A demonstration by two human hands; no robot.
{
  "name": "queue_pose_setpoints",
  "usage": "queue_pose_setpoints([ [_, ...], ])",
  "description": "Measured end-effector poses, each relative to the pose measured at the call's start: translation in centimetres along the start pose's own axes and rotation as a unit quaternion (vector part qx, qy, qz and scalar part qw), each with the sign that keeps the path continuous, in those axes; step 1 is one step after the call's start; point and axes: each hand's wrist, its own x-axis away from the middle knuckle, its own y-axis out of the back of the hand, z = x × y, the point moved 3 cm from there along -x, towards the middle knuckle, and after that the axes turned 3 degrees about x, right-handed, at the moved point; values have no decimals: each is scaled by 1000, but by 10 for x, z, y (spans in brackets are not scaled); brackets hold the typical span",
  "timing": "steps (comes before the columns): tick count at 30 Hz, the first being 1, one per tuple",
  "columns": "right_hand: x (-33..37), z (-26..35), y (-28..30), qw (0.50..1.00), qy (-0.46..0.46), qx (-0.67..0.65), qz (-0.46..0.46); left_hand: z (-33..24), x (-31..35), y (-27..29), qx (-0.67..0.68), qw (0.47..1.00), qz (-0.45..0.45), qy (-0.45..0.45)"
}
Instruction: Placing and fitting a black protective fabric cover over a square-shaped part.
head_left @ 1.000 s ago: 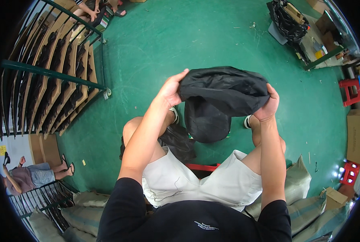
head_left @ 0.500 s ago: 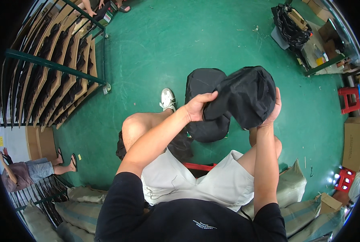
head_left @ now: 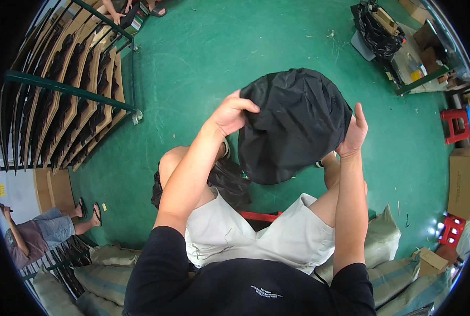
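Between my hands, over the floor ahead of my knees, a broad piece of black fabric [head_left: 298, 121] is spread out, with soft creases and a rounded outline. It looks like a cover or bag; its exact kind cannot be told. My left hand [head_left: 232, 114] grips its left edge, thumb on top and fingers mostly hidden. At the right edge my right hand [head_left: 353, 134] holds it from the side, thumb raised and fingers behind the cloth. The black padded-looking item underneath is mostly or wholly hidden by the fabric. More dark cloth [head_left: 228, 184] lies beside my left knee.
A green-framed rack [head_left: 71, 89] with tilted boards of black pieces stands at left. Two other people are at left and top left. Stuffed woven sacks [head_left: 106, 279] lie around me. At right are red stools [head_left: 456, 126], a carton [head_left: 461, 184] and a low shelf [head_left: 424, 79].
The black fabric has gone from a folded, bulky shape to a wide spread, covering the item below. My left hand has moved up and left; my right hand has shifted slightly down.
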Motion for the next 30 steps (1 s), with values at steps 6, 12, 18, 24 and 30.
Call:
queue_pose_setpoints([
  [6,11,-2,24,992,2,85,-88,62,3,63,-145,942,-276,126],
  [12,-3,-27,15,832,-209,412,-308,105,20,109,-289,850,-324,297],
  [18,-27,-32,63,755,-191,586,-225,69,1,122,-230,894,-385,21],
  [24,-77,-24,108,884,-101,396,-226,37,-28,144,-150,938,-307,-67],
  [30,-133,-20,121,953,-65,267,-130,19,-48,165,0,970,-195,-146],
])
